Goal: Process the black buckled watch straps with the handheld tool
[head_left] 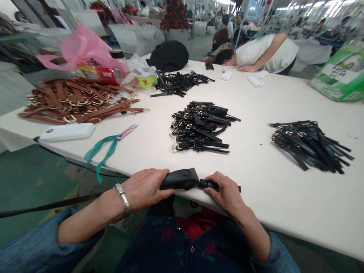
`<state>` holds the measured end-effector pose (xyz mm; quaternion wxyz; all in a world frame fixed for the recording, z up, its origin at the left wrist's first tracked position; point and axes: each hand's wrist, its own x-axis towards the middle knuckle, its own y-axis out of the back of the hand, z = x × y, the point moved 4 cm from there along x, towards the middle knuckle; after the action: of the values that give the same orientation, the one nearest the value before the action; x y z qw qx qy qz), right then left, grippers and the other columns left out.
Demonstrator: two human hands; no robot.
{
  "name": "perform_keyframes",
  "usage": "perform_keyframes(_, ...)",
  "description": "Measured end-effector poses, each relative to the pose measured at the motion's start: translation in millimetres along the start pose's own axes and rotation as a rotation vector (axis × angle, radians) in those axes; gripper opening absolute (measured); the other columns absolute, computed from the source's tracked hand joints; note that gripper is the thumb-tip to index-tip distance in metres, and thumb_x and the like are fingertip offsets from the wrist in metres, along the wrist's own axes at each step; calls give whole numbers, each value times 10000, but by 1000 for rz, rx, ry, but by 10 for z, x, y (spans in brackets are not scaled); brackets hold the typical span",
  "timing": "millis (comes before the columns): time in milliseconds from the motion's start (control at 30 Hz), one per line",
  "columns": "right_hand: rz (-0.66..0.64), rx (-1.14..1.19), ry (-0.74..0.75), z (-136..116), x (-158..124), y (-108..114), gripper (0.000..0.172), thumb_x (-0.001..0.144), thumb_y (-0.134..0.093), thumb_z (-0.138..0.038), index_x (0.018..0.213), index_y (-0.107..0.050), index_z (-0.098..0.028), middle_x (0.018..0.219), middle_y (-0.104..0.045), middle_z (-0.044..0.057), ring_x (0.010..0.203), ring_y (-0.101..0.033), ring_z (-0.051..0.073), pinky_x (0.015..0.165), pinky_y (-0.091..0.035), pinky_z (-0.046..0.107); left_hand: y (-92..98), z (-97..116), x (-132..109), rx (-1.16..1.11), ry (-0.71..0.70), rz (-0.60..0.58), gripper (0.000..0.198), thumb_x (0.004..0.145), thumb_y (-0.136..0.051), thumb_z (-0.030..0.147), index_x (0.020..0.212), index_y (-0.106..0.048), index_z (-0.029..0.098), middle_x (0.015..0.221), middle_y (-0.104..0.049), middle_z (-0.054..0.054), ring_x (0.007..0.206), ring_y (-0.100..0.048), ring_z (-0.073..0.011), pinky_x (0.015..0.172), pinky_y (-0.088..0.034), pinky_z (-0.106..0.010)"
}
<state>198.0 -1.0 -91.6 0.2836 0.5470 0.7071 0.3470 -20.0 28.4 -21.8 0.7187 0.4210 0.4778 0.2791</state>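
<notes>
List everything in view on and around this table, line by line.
Black leather piece: one, black, at the near edge of the white table.
Black strap piles with buckles: three, black, centre, right and far side of table.
Brown strap pile with buckles: one, brown, left of table.
White battery pack: one, white, near left edge.
Small white devices: three, white, far side.
Pink-handled snips: one, pink, beside a green ribbon.
Pink plastic bag: one, pink, far left.
Black bag: one, black, far side.
Green sack: one, green, far right.
Co-worker: one, white top, leaning at far edge.
Left hand: one, silver bangle on wrist, on the piece.
Right hand: one, on the piece.
</notes>
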Motion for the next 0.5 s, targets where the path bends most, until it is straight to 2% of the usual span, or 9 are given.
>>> perform_keyframes(200,-14,14,-55,9,49,6,226,666,-651,-232,880,-656,-303,803,-623,-17,764,-571,164,687,-401,267,10,9,-6,-19,6,4,332,745,-471,503,892,-563,220,808,-658,-67,749,-612,-224,621,-402,-283)
perform_keyframes(367,2,19,-13,4,31,4,204,691,-632,-243,886,-654,-302,784,-612,-14,743,-572,154,668,-399,252,28,8,-87,41,-2,9,318,742,-468,491,875,-570,221,784,-654,-79,741,-612,-244,624,-407,-302)
perform_keyframes(500,-15,26,-3,-1,25,0,200,689,-627,-234,878,-647,-297,783,-607,-21,744,-572,150,674,-401,251,20,41,-51,22,-11,21,316,732,-481,495,852,-569,216,783,-654,-74,751,-611,-237,633,-415,-299)
